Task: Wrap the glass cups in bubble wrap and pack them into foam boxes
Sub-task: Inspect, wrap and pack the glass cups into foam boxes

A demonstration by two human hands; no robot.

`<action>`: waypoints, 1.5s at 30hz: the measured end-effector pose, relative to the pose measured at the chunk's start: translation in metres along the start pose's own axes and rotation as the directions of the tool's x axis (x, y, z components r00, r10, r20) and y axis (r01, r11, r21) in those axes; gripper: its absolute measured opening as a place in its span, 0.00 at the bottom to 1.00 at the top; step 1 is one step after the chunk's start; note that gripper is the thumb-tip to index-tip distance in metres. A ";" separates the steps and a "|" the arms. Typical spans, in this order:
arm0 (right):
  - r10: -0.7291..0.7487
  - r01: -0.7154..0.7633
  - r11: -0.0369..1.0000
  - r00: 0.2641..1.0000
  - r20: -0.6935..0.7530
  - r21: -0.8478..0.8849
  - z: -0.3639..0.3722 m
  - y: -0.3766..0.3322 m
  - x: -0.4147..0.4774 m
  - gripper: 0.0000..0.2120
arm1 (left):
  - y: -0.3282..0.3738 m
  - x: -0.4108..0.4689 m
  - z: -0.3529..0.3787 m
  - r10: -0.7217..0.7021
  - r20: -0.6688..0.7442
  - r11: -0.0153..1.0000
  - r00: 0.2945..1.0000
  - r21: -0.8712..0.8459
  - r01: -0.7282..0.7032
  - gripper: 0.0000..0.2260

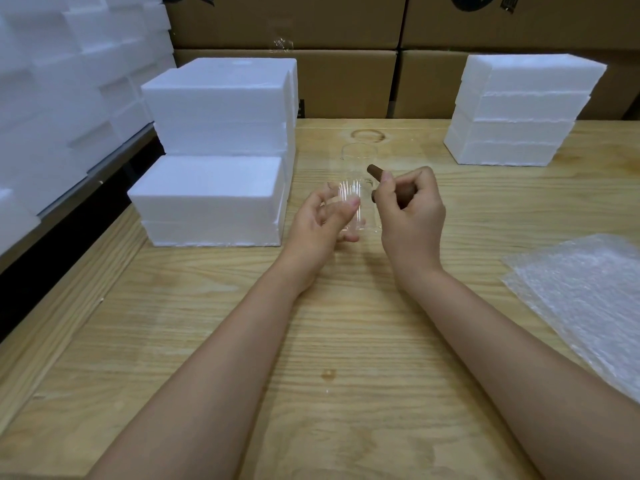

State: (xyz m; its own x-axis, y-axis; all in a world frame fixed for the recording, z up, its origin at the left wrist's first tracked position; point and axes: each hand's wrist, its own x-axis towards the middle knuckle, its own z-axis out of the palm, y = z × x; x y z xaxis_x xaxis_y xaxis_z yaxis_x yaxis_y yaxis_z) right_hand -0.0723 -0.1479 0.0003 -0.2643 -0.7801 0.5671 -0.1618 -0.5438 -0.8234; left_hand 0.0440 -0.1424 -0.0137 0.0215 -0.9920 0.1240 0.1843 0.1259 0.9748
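Cardboard cartons [346, 81] back the wooden table [311, 323]. Right hand [412, 216] grips the glass cup [360, 206] by its brown handle [375, 172]; left hand [318, 226] curls round its body. Wrapping looks unstarted: bubble wrap [588, 289] lies apart, right.

Head-worn wide view, facing forward and down, close over table [346, 341]

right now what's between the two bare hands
In the head view, a clear glass cup lies between the left hand and the right hand, which grips its brown wooden handle.
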 end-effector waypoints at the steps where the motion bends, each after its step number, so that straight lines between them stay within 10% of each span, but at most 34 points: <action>1: -0.036 0.037 0.999 0.999 0.032 -0.011 0.000 -0.001 -0.002 0.11 | 0.001 0.001 -0.001 -0.016 0.000 1.000 1.000 -0.007 0.016 0.17; 18: -0.244 0.256 0.966 0.868 0.432 0.031 0.005 -0.015 -0.018 0.09 | 0.011 0.003 -0.014 -0.149 0.073 0.943 0.986 -0.290 0.164 0.18; 34: -0.073 0.024 0.985 0.956 0.284 0.172 0.008 -0.020 -0.018 0.09 | 0.010 -0.002 -0.008 -0.078 -0.004 0.978 0.997 -0.194 0.075 0.22; 45: -0.162 0.131 0.985 0.918 0.362 0.108 0.008 -0.014 -0.023 0.14 | 0.013 0.000 -0.008 -0.139 -0.005 0.965 0.990 -0.226 0.134 0.32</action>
State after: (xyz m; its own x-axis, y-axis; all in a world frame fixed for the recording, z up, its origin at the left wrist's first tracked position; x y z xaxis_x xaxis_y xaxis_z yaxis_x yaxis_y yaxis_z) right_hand -0.0559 -0.1248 -0.0012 0.1274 -0.7400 0.6604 -0.0918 -0.6718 -0.7350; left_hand 0.0543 -0.1411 -0.0025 0.0010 -0.9999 -0.0133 0.4030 -0.0117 0.9151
